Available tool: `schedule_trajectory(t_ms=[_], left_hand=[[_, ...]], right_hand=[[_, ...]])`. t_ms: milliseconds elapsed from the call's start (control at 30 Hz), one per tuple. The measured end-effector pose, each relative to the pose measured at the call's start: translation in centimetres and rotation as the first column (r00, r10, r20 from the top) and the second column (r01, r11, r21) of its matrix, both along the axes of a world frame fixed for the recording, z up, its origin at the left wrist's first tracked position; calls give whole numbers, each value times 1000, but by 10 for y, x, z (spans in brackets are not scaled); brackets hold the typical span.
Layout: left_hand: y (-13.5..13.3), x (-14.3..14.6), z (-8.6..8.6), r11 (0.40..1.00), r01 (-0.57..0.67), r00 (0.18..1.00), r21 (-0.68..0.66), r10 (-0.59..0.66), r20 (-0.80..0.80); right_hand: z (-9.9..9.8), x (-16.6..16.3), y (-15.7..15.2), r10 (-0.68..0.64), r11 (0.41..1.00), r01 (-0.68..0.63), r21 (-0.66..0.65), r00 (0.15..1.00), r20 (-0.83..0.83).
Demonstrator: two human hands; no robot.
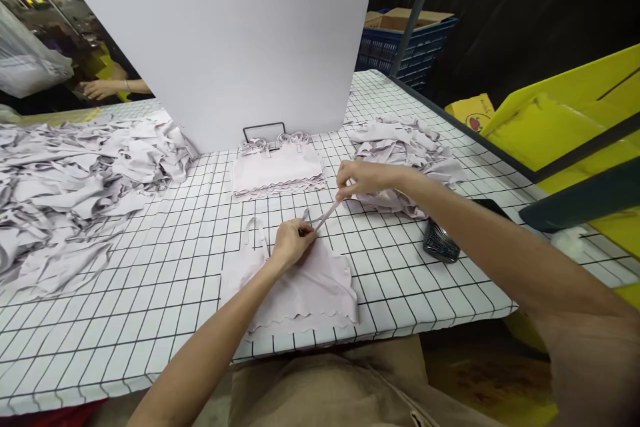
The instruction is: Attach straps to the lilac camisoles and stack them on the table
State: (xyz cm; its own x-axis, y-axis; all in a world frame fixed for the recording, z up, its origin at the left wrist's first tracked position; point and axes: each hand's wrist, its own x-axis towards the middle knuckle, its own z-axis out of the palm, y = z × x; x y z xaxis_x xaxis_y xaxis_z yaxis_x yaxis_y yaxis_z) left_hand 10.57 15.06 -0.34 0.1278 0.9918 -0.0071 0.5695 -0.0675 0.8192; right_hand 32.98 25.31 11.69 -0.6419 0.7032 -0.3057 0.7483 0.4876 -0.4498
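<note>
From far away, I see the left hand (pixel 293 242) low over a pale pinkish top (pixel 310 287), which lies at the near edge of the table, right in front of the person. The left fingers are bunched close together on the low end of a thin strap (pixel 327 217), though I cannot see all of their tips. The right hand (pixel 363 179) is higher up, its thumb and finger pinching the other end, so the strap looks pulled tight, like a ribbon. I think this top is only part done: a second strap (pixel 263 237) curls up in a loose loop, and no hand is on it. Behind it sits a neat stack (pixel 280 170) of the same kind of tops, laid flat with their straps in little curls, and those look done to me. Lots seem left, as the big left heap (pixel 75 193) and the smaller right heap (pixel 400 147) are all crumpled and messy. The cloth looks soft, thin and smooth, with a wavy bottom edge like small ripples. Under it all is a white tablecloth (pixel 175 307) with black squares, and a big, flat white board (pixel 240 33) stands behind the stack.
</note>
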Motion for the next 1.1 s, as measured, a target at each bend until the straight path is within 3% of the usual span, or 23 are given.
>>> schedule_trajectory(t_ms=[100,200,267,333,400,467,533,633,800,867,1000,1100], left_hand=[[2,-1,0,1000,3,1000,-3,-3,12],[3,-1,0,1000,16,1000,-7,-16,21],[3,1,1,1000,23,1000,2,-23,22],[2,2,1,999,25,1000,21,-25,17],[1,3,2,999,24,1000,42,-25,9],[-1,3,2,998,16,1000,56,-17,5],[-1,2,1,998,2,1000,63,-2,4],[-2,1,-2,998,-19,1000,60,18,15],[0,0,-4,1000,-5,998,30,3,69],[-3,0,1,998,-13,996,65,7,86],[-26,-1,21,982,-23,979,187,-17,205],[-50,3,34,998,67,883,-12,-53,467]], right_hand=[[29,28,5,-23,992,16,-122,998,-61],[29,31,-8,-49,986,23,-164,986,-160],[10,17,-25,-54,996,40,-79,981,-189],[-19,-7,-45,24,999,-17,49,986,-165],[-49,-32,-63,93,980,-81,180,994,-58],[-71,-52,-76,50,959,-54,280,999,21],[-83,-61,-82,-5,942,-7,334,999,37],[-79,-49,-78,-64,942,52,332,998,24],[-41,8,-71,-156,986,156,56,988,5],[-29,23,-76,-165,980,149,-129,979,-118],[-31,17,-96,-418,848,170,-502,796,-437],[-45,-3,-110,-612,711,132,-691,600,-515]])
